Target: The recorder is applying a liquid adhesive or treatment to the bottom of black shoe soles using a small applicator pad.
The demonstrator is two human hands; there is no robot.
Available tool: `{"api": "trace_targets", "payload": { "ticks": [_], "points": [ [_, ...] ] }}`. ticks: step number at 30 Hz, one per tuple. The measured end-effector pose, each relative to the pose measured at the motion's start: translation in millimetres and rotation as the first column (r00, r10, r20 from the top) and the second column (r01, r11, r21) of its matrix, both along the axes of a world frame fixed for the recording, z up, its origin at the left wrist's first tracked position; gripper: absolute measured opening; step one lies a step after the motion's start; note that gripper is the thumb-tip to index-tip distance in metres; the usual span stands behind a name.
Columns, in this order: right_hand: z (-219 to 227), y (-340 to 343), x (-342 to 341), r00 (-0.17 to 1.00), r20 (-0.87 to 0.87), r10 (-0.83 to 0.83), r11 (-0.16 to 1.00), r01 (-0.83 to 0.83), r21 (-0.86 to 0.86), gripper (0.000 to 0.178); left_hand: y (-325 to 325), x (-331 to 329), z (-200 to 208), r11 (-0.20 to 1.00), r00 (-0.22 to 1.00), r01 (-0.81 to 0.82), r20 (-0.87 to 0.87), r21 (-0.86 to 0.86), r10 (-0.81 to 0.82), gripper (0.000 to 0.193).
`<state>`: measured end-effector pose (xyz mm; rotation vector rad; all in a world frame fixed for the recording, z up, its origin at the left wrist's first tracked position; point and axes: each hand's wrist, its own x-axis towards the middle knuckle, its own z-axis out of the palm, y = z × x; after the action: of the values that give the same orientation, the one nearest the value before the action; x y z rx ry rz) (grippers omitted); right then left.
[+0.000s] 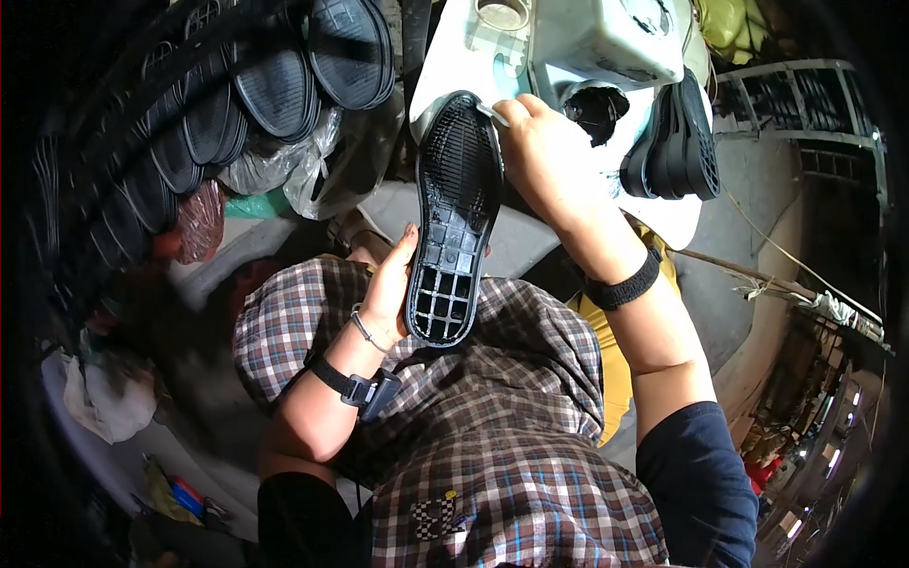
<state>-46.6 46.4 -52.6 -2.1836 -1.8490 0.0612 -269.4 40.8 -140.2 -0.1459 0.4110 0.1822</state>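
A black shoe sole (456,218) is held up in front of me, its ridged and gridded inner side facing me. Its surface looks glossy, as if wet. My left hand (388,289) grips the sole along its left edge near the heel, most fingers hidden behind it. At the toe end, my right hand (540,151) is closed around a small pale tool (490,115), whose tip meets the sole's upper right rim. Most of that tool is hidden by my fingers, so its exact kind cannot be made out.
Black soles (275,85) stand in rows at the upper left, beside clear plastic bags (317,166). A white stand (464,57) ahead carries a pale container (611,43), a dark-lined round opening (595,114) and more black soles (677,142). A checked apron (511,454) covers my lap.
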Motion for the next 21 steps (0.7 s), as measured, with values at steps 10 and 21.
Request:
{"api": "trace_targets", "payload": {
  "ticks": [10, 21],
  "points": [
    [29.6, -87.4, 44.4, 0.845, -0.387, -0.370, 0.804, 0.500, 0.323, 0.012, 17.0, 13.7, 51.9, 0.877, 0.963, -0.258, 0.038, 0.406, 0.266, 0.055],
    [15.3, -78.9, 64.2, 0.987, -0.125, -0.102, 0.916, 0.142, 0.375, 0.013, 48.9, 27.5, 65.1, 0.637, 0.815, -0.553, 0.188, 0.537, 0.549, 0.049]
  ]
}}
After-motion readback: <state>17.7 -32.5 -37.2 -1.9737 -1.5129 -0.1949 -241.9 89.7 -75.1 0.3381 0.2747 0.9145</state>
